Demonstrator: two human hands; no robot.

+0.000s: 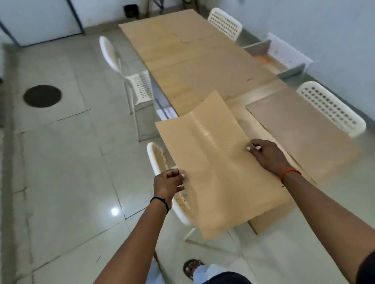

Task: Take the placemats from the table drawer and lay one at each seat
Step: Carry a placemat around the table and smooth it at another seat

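I held a tan, dimpled placemat [214,162] in the air over the table's [198,59] near left corner, buckled along a middle ridge. A second, flatter, greyer mat [296,125] lay at the near right seat. The drawer [280,55] stood pulled open on the right side.
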